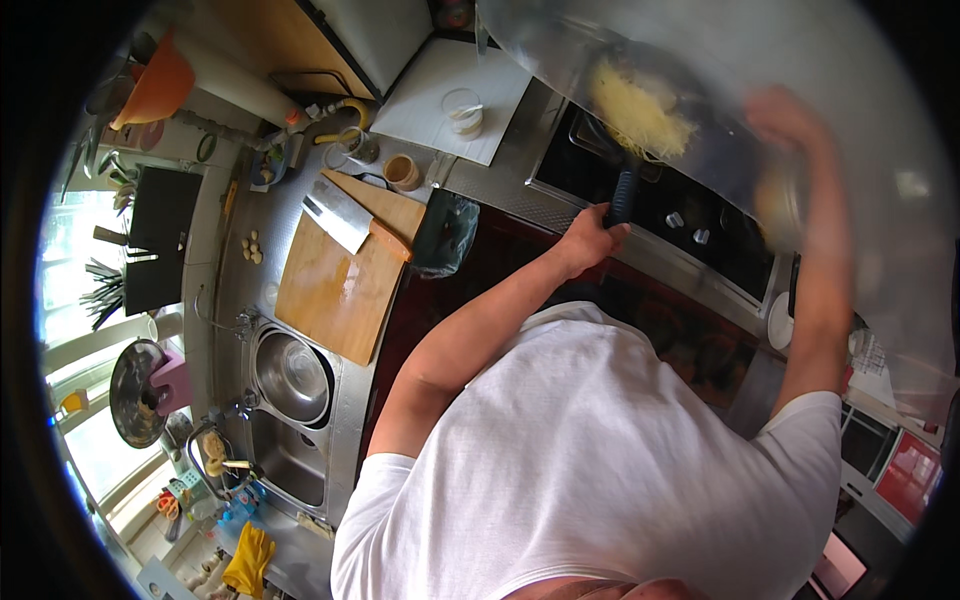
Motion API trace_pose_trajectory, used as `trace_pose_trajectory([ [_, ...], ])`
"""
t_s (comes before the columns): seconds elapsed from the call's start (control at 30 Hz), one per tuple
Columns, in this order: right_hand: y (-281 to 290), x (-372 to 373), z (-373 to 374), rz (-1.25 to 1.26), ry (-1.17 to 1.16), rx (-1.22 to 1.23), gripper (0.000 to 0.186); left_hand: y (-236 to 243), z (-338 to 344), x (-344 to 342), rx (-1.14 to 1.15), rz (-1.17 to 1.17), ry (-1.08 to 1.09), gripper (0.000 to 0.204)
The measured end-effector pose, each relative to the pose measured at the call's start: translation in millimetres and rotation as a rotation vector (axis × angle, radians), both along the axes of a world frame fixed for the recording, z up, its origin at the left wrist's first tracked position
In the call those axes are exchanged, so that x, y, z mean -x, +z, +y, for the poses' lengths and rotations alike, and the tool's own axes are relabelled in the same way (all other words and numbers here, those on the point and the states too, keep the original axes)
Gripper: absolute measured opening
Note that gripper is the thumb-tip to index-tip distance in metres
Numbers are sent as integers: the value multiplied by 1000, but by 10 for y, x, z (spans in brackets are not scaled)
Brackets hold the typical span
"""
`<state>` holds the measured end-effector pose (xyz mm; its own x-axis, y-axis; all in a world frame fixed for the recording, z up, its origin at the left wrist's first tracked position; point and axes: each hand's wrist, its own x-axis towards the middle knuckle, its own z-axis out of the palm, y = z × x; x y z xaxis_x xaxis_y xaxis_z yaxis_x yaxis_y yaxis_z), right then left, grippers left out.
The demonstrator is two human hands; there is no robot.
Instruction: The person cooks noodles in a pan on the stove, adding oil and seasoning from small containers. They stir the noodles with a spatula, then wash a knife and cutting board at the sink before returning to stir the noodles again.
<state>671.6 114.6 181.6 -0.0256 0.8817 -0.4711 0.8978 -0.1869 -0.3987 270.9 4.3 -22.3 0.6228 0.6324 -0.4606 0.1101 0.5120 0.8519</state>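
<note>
- Kitchen, one; I am viewing it remotely.
- Stove (pixel 690 203), black, with knobs (pixel 674 219); it is adjoining a metal counter (pixel 485 188).
- Sink (pixel 290 462), steel, with tap (pixel 244 321).
- Chopping board (pixel 335 295), wooden; a cleaver (pixel 338 221) is lying on it.

pan handle (pixel 624 193): matt, ribbed | cutting board (pixel 330 295): smooth wood | sink (pixel 290 462): metal

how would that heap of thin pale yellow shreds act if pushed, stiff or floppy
The heap of thin pale yellow shreds would probably be floppy, since it looks made of very fine pieces. It may come apart rather than slide as one lump: loose ends stick out along its edge. It is perhaps light for its bulk, being loosely piled.
</note>
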Motion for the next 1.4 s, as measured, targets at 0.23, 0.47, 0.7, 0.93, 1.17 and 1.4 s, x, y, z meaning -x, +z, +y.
trace_pose_trajectory([
  [0.23, -423, -90, 457, -182, -81, -172, 18, 99, 24, 24, -6, -10, -51, 43],
  [0.47, -302, 531, 98, -284, 421, -454, 17, 80, 70, 21, 71, -20, -32, 37],
  [0.7, 312, 1456, -1271, -483, -97, -185, 30, 165, 77, 32, 111, 15, -57, 47],
  [0.93, -386, 1452, -1510, -514, -194, -270, 31, 120, 115, 1, 73, 7, -138, 37],
  [1.17, -7, 1602, -1806, -451, -228, -358, 28, 132, 114, 57, 103, -10, -106, 28],
  [1.4, -607, 1711, -1467, -534, -200, -307, 27, 121, 111, 86, 85, -8, -152, 43],
])
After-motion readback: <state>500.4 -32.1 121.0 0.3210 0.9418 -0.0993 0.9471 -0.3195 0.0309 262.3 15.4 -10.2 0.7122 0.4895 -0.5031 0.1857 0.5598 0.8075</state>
